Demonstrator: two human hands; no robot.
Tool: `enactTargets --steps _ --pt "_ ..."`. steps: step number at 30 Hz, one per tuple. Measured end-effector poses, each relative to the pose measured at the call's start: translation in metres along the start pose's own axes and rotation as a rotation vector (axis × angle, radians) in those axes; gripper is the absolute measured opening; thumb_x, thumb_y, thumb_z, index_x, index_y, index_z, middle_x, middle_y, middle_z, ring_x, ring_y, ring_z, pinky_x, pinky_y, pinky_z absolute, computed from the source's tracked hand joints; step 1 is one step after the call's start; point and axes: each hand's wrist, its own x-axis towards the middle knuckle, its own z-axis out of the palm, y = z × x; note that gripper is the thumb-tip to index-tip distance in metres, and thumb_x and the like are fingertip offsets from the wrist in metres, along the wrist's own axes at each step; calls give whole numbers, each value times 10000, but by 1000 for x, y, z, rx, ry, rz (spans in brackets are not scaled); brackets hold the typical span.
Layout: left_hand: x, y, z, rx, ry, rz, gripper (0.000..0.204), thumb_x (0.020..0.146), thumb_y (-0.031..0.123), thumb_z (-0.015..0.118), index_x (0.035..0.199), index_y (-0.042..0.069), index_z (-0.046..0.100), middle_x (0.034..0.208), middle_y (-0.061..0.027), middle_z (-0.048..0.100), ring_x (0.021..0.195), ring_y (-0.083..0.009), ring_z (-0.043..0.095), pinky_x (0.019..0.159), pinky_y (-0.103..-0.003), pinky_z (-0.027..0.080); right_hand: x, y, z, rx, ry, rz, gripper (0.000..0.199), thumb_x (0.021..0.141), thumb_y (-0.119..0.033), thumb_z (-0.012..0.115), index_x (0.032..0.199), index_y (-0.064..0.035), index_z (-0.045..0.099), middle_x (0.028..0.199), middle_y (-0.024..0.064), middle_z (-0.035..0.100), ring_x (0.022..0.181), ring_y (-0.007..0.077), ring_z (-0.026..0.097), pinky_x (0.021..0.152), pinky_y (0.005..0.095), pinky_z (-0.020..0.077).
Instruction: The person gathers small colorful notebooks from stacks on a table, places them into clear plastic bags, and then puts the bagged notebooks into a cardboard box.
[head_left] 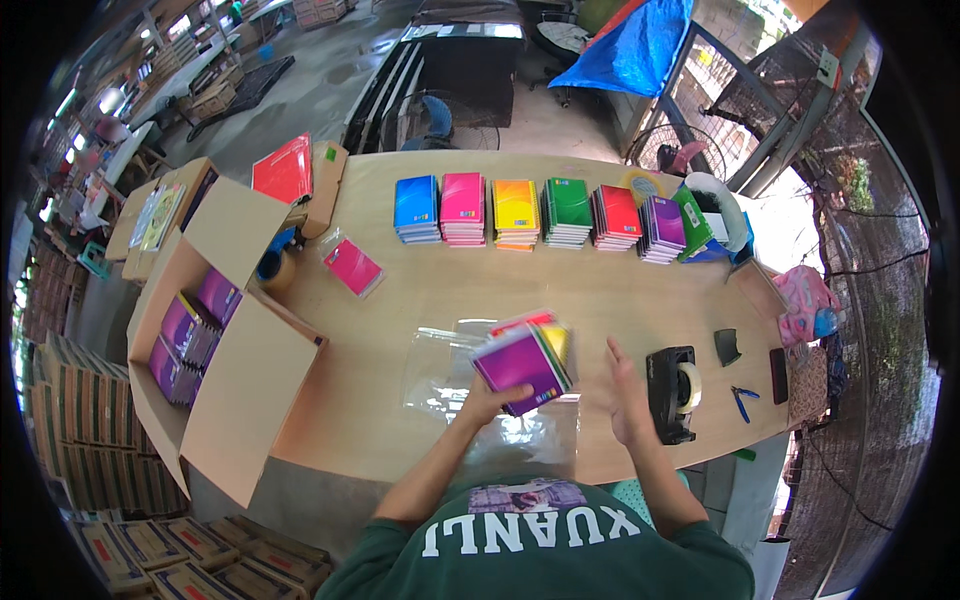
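My left hand [487,402] grips a fanned bunch of notebooks [518,370], a purple cover on top with green, yellow and red ones showing behind it. To the right of the bunch, my right hand [627,395] is raised with its fingers stretched out and nothing in it. Clear plastic sleeves [440,375] lie flat on the table under the held notebooks. Along the far side stand stacks of notebooks: blue [416,205], pink [463,205], yellow [516,208], green [567,208], red [616,212] and purple [662,222].
An open carton [235,400] of purple notebooks stands at the left. A pink notebook in clear wrap [352,267] lies near it on the table [340,400]. Right of my right hand sit a black tape dispenser [672,395] and blue-handled pliers [741,402].
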Motion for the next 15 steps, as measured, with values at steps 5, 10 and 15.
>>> enactTargets --steps 5,10,15 --pt "-31 78 45 999 -489 530 760 797 115 728 1451 102 340 1501 -191 345 1439 -313 254 1185 -505 182 -36 64 -43 414 85 406 694 785 -257 750 1379 -57 451 1244 190 612 1099 322 636 925 489 543" --pt "-37 31 14 464 -321 300 937 822 177 714 1566 119 148 1615 -167 159 1500 -291 106 1199 -475 96 -32 88 -27 235 110 59 734 708 -19 749 1369 8 431 1259 177 594 1155 292 598 987 453 502" --pt "-34 26 -8 337 -336 76 1092 662 216 871 1539 100 231 1533 -154 317 1428 -265 306 1165 -416 248 14 126 -27 -550 60 -462 963 637 -42 871 1438 -35 336 1286 119 550 1173 246 556 1012 405 463"
